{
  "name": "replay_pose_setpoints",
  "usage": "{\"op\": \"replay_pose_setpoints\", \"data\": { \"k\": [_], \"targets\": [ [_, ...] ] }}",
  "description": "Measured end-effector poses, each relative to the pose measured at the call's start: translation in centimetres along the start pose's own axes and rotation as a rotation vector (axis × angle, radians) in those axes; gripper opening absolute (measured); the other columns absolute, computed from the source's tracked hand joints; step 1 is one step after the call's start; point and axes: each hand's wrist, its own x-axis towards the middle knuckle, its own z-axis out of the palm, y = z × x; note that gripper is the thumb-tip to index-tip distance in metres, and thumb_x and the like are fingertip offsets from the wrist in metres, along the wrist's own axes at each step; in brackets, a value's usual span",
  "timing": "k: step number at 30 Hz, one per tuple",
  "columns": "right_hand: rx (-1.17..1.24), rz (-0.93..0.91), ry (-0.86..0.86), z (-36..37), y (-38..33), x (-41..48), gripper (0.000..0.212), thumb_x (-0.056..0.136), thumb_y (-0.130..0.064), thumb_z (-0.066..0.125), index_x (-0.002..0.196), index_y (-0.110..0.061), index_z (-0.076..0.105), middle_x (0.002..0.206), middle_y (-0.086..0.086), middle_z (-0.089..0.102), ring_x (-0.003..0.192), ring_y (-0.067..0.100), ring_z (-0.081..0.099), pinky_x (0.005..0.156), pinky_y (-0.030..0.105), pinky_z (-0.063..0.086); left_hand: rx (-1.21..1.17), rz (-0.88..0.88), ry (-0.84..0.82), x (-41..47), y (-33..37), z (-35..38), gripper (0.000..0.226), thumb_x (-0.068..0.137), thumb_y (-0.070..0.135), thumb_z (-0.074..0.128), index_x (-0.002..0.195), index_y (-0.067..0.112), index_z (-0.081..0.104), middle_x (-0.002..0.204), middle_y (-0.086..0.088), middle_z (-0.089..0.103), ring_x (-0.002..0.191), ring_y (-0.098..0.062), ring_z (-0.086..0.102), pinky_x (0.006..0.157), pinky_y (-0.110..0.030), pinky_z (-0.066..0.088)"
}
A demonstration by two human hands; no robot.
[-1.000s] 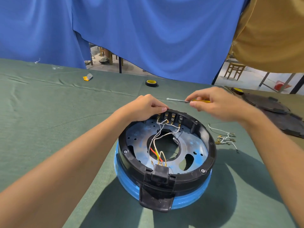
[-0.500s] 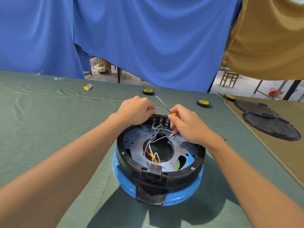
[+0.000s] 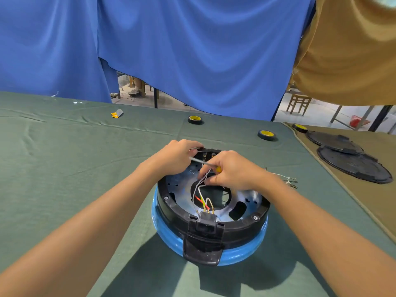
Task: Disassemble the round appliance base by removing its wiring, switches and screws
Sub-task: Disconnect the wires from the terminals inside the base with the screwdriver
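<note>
The right hand [image 3: 234, 171] is curled round the yellow handle of a screwdriver [image 3: 214, 166], whose metal shaft points left and away across the knuckles of the left hand [image 3: 176, 156]. The white wires [image 3: 198, 188] rise to the right hand's lower fingertips; whether they pinch the wires cannot be told. The left hand's fingers are bent over the far rim of the round appliance base [image 3: 171, 205] and grip it just beside a row of terminals [image 3: 209, 155]. The base sits directly beneath both hands on the green cloth [image 3: 75, 168], open side up, with a black ring over a blue body. Red and yellow wires [image 3: 202, 200] join the white ones at the black socket [image 3: 206, 225] on the near rim. Screws [image 3: 255, 217] show in the ring at left and right. Loose wires [image 3: 287, 179] lie on the cloth just right of the right wrist. Farther off are tape rolls [image 3: 266, 135] and, on a tan cloth, two black discs [image 3: 354, 167].
</note>
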Motion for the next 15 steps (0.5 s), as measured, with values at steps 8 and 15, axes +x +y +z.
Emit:
{"op": "replay_pose_setpoints", "data": {
  "k": [8,15],
  "targets": [
    [0.036,-0.018,0.039,-0.3,-0.5,0.1,0.011,0.079,-0.016,0.079,0.089,-0.02,0.079,0.078,-0.012,0.071,0.077,0.0,0.064,0.073,0.016,0.05,-0.018,-0.011,0.008,0.0,-0.1,0.2,0.037,0.105,0.02,0.037,0.137,0.027,0.053,0.127,-0.014,0.062,0.111,-0.035,0.058,0.094,-0.047,0.046],
    [0.139,-0.087,0.261,-3.5,-1.2,-2.4,0.006,0.079,-0.02,0.078,0.084,-0.017,0.079,0.065,0.002,0.071,0.053,0.013,0.056,0.053,0.022,0.044,-0.004,-0.044,-0.011,0.3,0.1,0.2,0.038,0.105,0.023,0.035,0.139,0.032,0.05,0.131,-0.013,0.059,0.115,-0.036,0.054,0.097,-0.046,0.044]
  ]
}}
